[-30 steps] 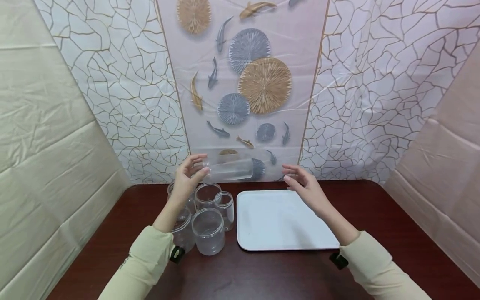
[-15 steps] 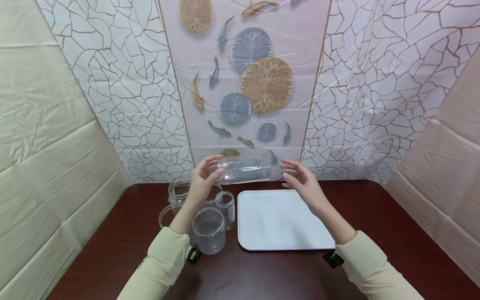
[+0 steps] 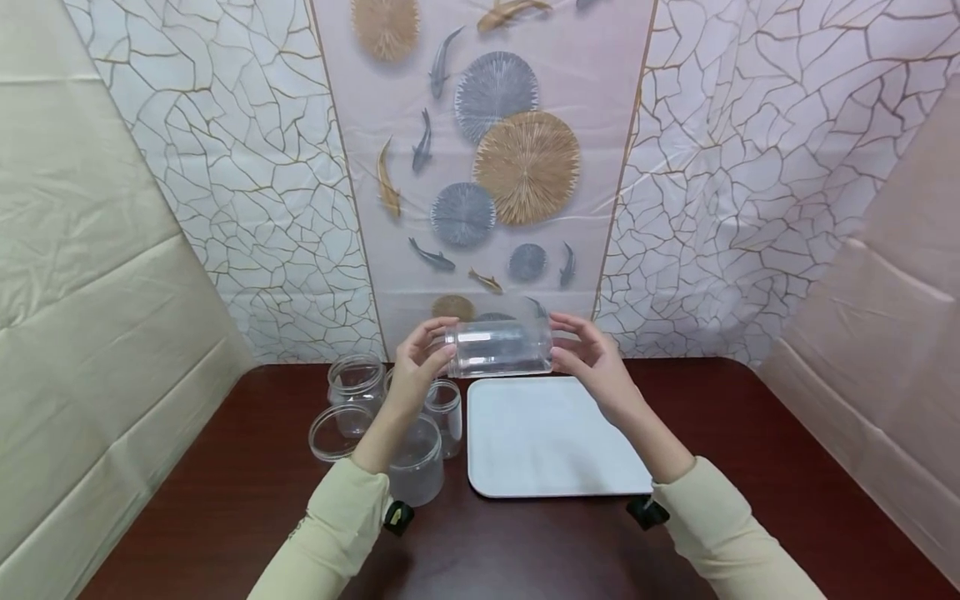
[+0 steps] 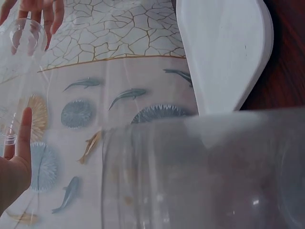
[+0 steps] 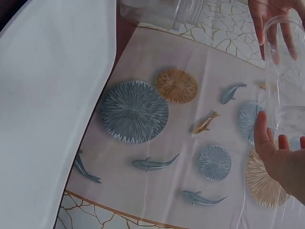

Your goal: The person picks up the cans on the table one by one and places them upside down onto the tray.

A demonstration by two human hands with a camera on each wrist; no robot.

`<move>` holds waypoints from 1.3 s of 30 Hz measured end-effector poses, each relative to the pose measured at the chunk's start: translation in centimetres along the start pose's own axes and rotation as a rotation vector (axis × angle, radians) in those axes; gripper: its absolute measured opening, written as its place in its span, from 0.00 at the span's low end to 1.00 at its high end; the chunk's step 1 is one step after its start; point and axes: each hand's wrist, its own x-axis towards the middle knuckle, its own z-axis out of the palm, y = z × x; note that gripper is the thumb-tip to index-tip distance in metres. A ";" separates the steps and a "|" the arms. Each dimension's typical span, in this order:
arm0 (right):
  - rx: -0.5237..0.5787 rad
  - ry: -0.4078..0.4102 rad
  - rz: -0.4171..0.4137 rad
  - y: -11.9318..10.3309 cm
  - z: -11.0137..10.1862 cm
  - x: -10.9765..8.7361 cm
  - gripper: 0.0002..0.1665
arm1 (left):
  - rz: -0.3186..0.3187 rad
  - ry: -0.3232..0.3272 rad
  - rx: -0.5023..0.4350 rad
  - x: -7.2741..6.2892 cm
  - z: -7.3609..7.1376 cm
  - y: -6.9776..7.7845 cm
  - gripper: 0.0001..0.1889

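Observation:
In the head view a clear, straight-sided plastic jar (image 3: 502,350) lies sideways in the air above the back of the table. My left hand (image 3: 415,362) grips its ribbed mouth end, thumb on the near side and fingers behind. At the base end, my right hand (image 3: 600,367) holds the edge with thumb and fingertips. From the left wrist the held jar (image 4: 24,71) stands at the far left between both hands; the right wrist view has it (image 5: 286,90) at the right edge. The jar looks see-through, with nothing visible inside.
Several open clear jars stand at the left, among them a rear one (image 3: 356,377), a slim one (image 3: 444,421) and a front one (image 3: 418,477). A white tray (image 3: 555,442) lies right of them on the dark red table (image 3: 510,550). Patterned cloth (image 3: 525,167) hangs behind.
My left hand has carried the jar to the right, away from above the other jars. The gap to my right hand has closed, and its fingers now meet the jar's base.

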 end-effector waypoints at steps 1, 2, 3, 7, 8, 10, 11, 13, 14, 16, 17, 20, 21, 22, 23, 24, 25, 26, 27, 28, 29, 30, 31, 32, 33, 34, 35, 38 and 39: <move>0.000 -0.001 0.001 0.1 0.1 0.1 0.30 | 0.008 -0.004 0.000 0.0 0.0 0.0 0.23; -0.001 0.002 0.005 0.2 0.2 0.1 0.31 | 0.013 -0.012 -0.003 0.0 0.0 0.0 0.23; 0.002 0.005 0.007 0.2 0.2 0.2 0.31 | 0.013 -0.019 -0.009 0.0 0.1 -0.1 0.23; 0.032 0.021 0.010 0.7 0.0 0.1 0.32 | 0.013 -0.042 -0.024 0.0 0.5 -0.4 0.23; 0.046 0.023 0.008 0.8 -0.1 0.0 0.31 | 0.013 -0.047 -0.028 0.0 0.7 -0.5 0.23; 0.070 0.024 0.000 1.0 -0.2 -0.1 0.29 | 0.015 -0.047 -0.028 -0.1 0.9 -0.7 0.23; 0.080 0.023 -0.008 1.0 -0.2 -0.1 0.28 | 0.018 -0.045 -0.029 -0.1 0.9 -0.7 0.23; 0.096 0.023 -0.022 1.1 -0.2 -0.2 0.26 | 0.026 -0.043 -0.035 -0.1 1.0 -0.8 0.23; 0.102 0.024 -0.031 1.1 -0.2 -0.2 0.26 | 0.030 -0.045 -0.035 0.0 1.1 -0.7 0.23; 0.106 0.029 -0.051 1.1 -0.3 -0.3 0.25 | 0.039 -0.055 -0.038 0.0 1.1 -0.7 0.24; 0.106 0.032 -0.057 1.1 -0.3 -0.3 0.25 | 0.044 -0.061 -0.037 0.0 1.2 -0.6 0.24; 0.108 0.039 -0.079 1.0 -0.4 -0.3 0.24 | 0.050 -0.079 -0.032 0.0 1.2 -0.5 0.24; 0.109 0.038 -0.084 1.1 -0.4 -0.2 0.24 | 0.050 -0.083 -0.029 0.1 1.1 -0.5 0.24; 0.111 0.037 -0.085 1.1 -0.4 -0.1 0.24 | 0.048 -0.085 -0.024 0.1 1.1 -0.5 0.24; 0.113 0.035 -0.085 1.1 -0.4 -0.1 0.25 | 0.047 -0.088 -0.021 0.1 1.1 -0.5 0.24; 0.116 0.032 -0.085 1.0 -0.4 0.0 0.25 | 0.046 -0.092 -0.018 0.1 1.0 -0.5 0.25; 0.115 0.029 -0.082 1.0 -0.5 0.1 0.25 | 0.044 -0.098 -0.018 0.1 0.9 -0.5 0.25; 0.116 0.026 -0.078 0.9 -0.6 0.1 0.25 | 0.040 -0.103 -0.012 0.1 0.9 -0.5 0.25; 0.113 0.022 -0.073 0.8 -0.6 0.1 0.24 | 0.036 -0.110 -0.008 0.1 0.8 -0.4 0.25; 0.110 0.018 -0.070 0.7 -0.7 0.2 0.24 | 0.030 -0.119 -0.005 0.1 0.8 -0.3 0.25; 0.108 0.015 -0.068 0.6 -0.8 0.2 0.23 | 0.026 -0.128 0.001 0.2 0.7 -0.3 0.25; 0.107 0.011 -0.068 0.5 -0.8 0.2 0.23 | 0.022 -0.137 0.009 0.2 0.7 -0.2 0.24; 0.107 0.008 -0.069 0.4 -0.9 0.2 0.23 | 0.019 -0.144 0.020 0.2 0.6 0.0 0.24; 0.103 0.006 -0.069 0.4 -0.9 0.2 0.23 | 0.016 -0.151 0.036 0.1 0.5 0.1 0.24; 0.095 0.005 -0.068 0.4 -1.0 0.2 0.23 | 0.015 -0.157 0.051 0.1 0.5 0.2 0.23; 0.089 0.005 -0.068 0.3 -1.0 0.2 0.23 | 0.015 -0.160 0.065 0.1 0.4 0.2 0.23; 0.084 0.006 -0.066 0.3 -1.1 0.1 0.23 | 0.017 -0.163 0.079 0.1 0.4 0.3 0.23; 0.064 0.008 -0.056 0.3 -1.3 0.1 0.23 | 0.018 -0.161 0.096 0.1 0.1 0.4 0.22; 0.060 0.008 -0.052 0.3 -1.3 0.1 0.23 | 0.019 -0.159 0.094 0.1 0.0 0.5 0.22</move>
